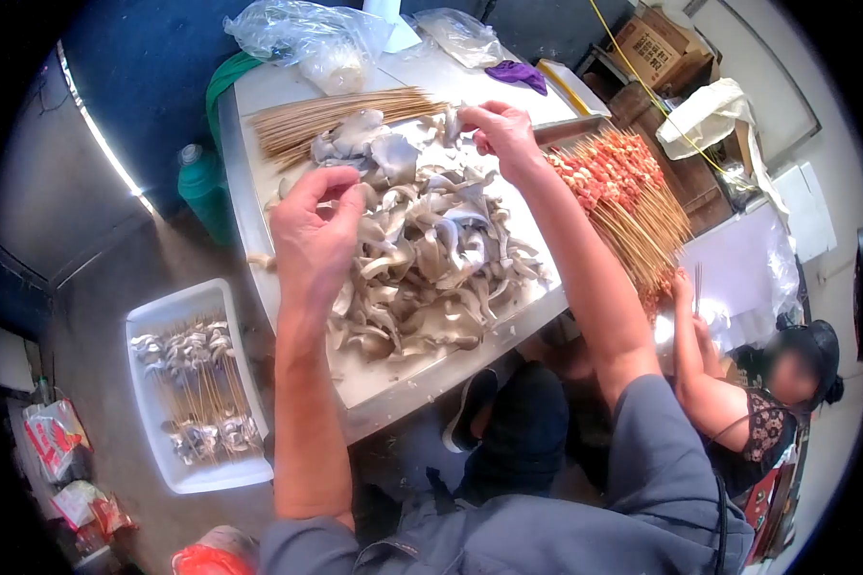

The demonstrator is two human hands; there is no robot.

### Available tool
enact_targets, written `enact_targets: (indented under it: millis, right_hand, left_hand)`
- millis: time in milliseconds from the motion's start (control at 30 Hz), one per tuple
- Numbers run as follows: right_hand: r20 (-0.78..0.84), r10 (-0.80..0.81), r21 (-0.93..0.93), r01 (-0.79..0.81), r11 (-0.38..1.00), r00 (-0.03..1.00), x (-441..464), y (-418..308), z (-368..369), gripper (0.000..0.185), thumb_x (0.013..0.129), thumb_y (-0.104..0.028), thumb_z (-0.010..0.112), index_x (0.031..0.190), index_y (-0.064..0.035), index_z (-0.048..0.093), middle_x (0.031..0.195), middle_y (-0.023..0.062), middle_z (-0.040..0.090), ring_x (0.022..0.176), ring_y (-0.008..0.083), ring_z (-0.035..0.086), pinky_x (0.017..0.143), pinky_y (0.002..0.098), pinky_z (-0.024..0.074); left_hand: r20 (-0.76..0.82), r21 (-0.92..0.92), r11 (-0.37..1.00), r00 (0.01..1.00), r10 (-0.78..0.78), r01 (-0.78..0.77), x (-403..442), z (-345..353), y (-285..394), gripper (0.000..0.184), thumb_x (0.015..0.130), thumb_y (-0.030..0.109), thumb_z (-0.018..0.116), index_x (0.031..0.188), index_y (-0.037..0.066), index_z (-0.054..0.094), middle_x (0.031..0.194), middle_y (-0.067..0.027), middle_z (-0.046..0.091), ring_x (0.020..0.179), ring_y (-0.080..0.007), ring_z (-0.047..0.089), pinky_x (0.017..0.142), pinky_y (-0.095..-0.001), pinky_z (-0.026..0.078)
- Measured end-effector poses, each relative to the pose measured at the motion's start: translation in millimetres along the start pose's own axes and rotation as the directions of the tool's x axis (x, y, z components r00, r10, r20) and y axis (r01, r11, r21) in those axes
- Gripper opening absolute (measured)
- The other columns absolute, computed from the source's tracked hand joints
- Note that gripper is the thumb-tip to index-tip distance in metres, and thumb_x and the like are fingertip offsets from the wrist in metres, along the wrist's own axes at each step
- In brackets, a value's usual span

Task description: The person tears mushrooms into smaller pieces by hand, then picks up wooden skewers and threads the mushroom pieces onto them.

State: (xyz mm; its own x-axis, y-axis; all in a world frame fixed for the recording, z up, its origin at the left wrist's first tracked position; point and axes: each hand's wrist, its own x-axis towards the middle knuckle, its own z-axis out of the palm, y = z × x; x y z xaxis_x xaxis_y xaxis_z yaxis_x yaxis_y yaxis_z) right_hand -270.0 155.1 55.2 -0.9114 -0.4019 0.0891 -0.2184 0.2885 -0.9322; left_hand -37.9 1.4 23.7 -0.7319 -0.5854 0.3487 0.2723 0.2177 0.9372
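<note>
A large heap of grey oyster mushrooms (431, 259) covers the middle of the white-topped table. My left hand (314, 225) is over the heap's left side, thumb and fingers closed in a pinch; what lies between them, if anything, is hidden. At the far side of the heap, my right hand (501, 134) is closed too, its fingertips at a pale mushroom piece (450, 125) that it seems to grip. Behind the heap, close to both hands, lies a bundle of bare wooden skewers (326, 123).
Skewers of red meat (614, 177) are piled at the right, beside a seated co-worker (729, 402). A white tub (264, 422) with threaded mushroom skewers (201, 383) stands low at left. Plastic bags (307, 38) and a purple cloth (518, 77) lie at the back edge.
</note>
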Motion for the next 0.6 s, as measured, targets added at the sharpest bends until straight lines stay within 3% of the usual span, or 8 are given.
enact_targets:
  millis: [67,133,233,367,467,500,567,600]
  right_hand:
    - [0.090,0.060,0.464,-0.095,0.881,0.994,-28.1,-24.3,7.9,0.014,0.089,-0.014,0.066,0.089,-0.0007,0.062,0.074,0.0065,0.064,0.050,0.0049,0.045,0.044,0.0212,0.0358]
    - [0.161,0.078,0.570,-0.157,0.806,0.984,-51.5,-35.1,17.7,0.014,0.089,-0.014,0.066,0.089,-0.0011,0.062,0.075,0.0067,0.064,0.049,0.0047,0.043,0.044,0.0204,0.0350]
    - [0.331,0.088,0.705,-0.309,0.638,0.939,-85.9,-39.0,35.2,0.014,0.090,-0.015,0.065,0.089,-0.0024,0.060,0.078,0.0069,0.064,0.050,0.0041,0.040,0.046,0.0186,0.0337]
    - [0.440,0.066,0.744,-0.405,0.531,0.896,-122.0,-45.1,55.7,0.014,0.092,-0.017,0.064,0.093,-0.0026,0.062,0.078,0.0068,0.066,0.050,0.0043,0.045,0.044,0.0195,0.0352]
    - [0.373,0.022,0.704,-0.299,0.645,0.928,-130.8,-51.3,55.1,0.015,0.093,-0.017,0.065,0.090,-0.0025,0.063,0.076,0.0058,0.067,0.048,0.0044,0.046,0.043,0.0195,0.0360]
    - [0.374,0.021,0.704,-0.299,0.644,0.927,-132.2,-51.3,55.0,0.015,0.093,-0.017,0.065,0.090,-0.0025,0.063,0.076,0.0058,0.067,0.048,0.0044,0.046,0.043,0.0195,0.0360]
    - [0.223,-0.084,0.582,-0.064,0.811,0.971,-134.8,-51.3,54.7,0.018,0.092,-0.019,0.067,0.089,-0.0015,0.065,0.072,0.0028,0.065,0.048,0.0030,0.046,0.044,0.0179,0.0354]
    - [0.223,-0.085,0.583,-0.063,0.810,0.971,-137.3,-52.9,54.8,0.018,0.092,-0.019,0.067,0.089,-0.0015,0.065,0.072,0.0028,0.065,0.048,0.0030,0.046,0.044,0.0179,0.0354]
  left_hand:
    - [0.019,0.030,0.999,0.999,0.027,-0.027,0.5,2.9,1.8,0.020,0.089,0.006,0.066,0.107,0.001,0.066,0.099,-0.0044,0.068,0.089,-0.0110,0.062,0.077,-0.0248,0.051]
    - [0.011,0.069,0.975,0.978,0.210,-0.211,-0.1,9.7,8.2,0.034,0.078,0.004,0.072,0.111,0.002,0.065,0.107,-0.0071,0.065,0.094,-0.0166,0.062,0.075,-0.0273,0.049]
    - [-0.013,0.062,0.949,0.950,0.311,-0.310,-3.2,19.6,17.5,0.042,0.075,0.002,0.072,0.116,0.004,0.062,0.114,-0.0078,0.063,0.098,-0.0192,0.061,0.077,-0.0291,0.048]
    - [-0.022,0.027,0.915,0.915,0.403,-0.402,-0.1,21.5,4.9,0.033,0.080,0.002,0.071,0.113,0.002,0.063,0.106,-0.0060,0.065,0.092,-0.0159,0.062,0.075,-0.0266,0.048]
    - [-0.051,-0.235,0.970,0.998,0.048,-0.058,-5.8,16.5,12.8,0.017,0.091,0.008,0.065,0.107,0.001,0.066,0.089,-0.0011,0.066,0.076,-0.0069,0.060,0.072,-0.0208,0.048]
    - [-0.052,-0.233,0.971,0.997,0.048,-0.059,-5.2,14.8,12.1,0.017,0.091,0.008,0.065,0.107,0.001,0.066,0.089,-0.0011,0.066,0.076,-0.0069,0.060,0.072,-0.0208,0.048]
    - [0.028,-0.414,0.910,0.999,-0.018,0.028,-2.6,9.1,8.9,0.020,0.093,0.009,0.062,0.111,0.000,0.065,0.100,-0.0061,0.068,0.086,-0.0112,0.063,0.076,-0.0240,0.052]
    - [0.028,-0.413,0.910,0.999,-0.018,0.028,-1.9,6.1,8.4,0.020,0.093,0.009,0.062,0.111,0.000,0.065,0.100,-0.0061,0.068,0.086,-0.0112,0.063,0.076,-0.0240,0.052]
